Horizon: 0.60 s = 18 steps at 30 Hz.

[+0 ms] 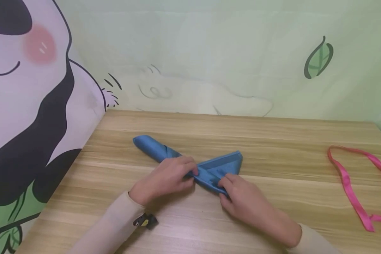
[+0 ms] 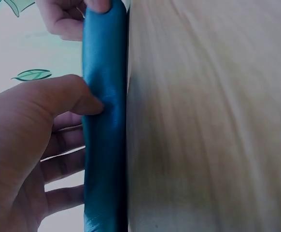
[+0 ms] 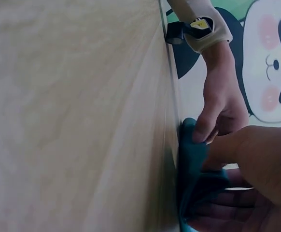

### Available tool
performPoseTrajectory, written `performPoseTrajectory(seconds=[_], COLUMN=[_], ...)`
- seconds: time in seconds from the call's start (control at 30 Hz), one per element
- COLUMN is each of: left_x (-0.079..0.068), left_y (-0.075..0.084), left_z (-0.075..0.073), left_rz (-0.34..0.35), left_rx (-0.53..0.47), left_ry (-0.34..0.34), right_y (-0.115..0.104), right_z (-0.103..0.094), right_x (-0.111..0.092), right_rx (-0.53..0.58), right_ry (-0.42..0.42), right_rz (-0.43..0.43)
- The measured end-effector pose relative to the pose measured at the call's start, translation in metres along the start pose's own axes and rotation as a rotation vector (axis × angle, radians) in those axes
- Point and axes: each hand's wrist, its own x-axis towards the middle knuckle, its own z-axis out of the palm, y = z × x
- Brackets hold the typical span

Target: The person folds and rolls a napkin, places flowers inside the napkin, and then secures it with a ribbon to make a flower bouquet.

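Observation:
A shiny blue satin cloth [image 1: 152, 147] lies on the table, rolled into a narrow tube that slants from far left to near right. Behind its right part, a flat triangular flap [image 1: 223, 162] spreads out unrolled. Around the middle of the roll, my left hand [image 1: 169, 178] grips with the thumb on the near side and the fingers over the far side. My right hand [image 1: 246, 199] pinches the near right end, thumb in front and fingertips on the fabric. In the left wrist view, the left thumb [image 2: 90, 102] presses on the smooth roll [image 2: 104, 145].
A bright pink ribbon [image 1: 347, 181] lies in a loose loop at the table's right side. The wood-grain table [image 1: 273, 144] meets a pale green backdrop [image 1: 209, 46] with a printed panda [image 1: 50, 81] on the left. A small black camera [image 1: 146, 221] is strapped to the left wrist.

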Motion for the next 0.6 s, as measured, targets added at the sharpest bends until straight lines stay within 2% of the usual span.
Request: performPoseTrajectory(seconds=[0.2,0.37,0.47,0.6], left_x=[0.0001,0.0018,0.0025,0.0032], left_y=[-0.0008,-0.0012,-0.0005,-0.0005], left_z=[0.0015,0.0044,0.0052,0.0060], left_rz=[-0.045,-0.078,-0.097,-0.105], left_rx=[-0.023,-0.027,-0.028,-0.025], left_ry=[0.031,0.053,0.055,0.066], right_y=[0.0049,0.0078,0.0088,0.0104], right_z=[0.0040,0.0061,0.0063,0.0058], right_x=[0.0030,0.0033,0.0042,0.0053], right_rx=[0.149,0.262,0.348,0.466], right_ry=[0.075,0.111,0.094,0.040], right_rz=[0.130,0.162,0.195,0.297])
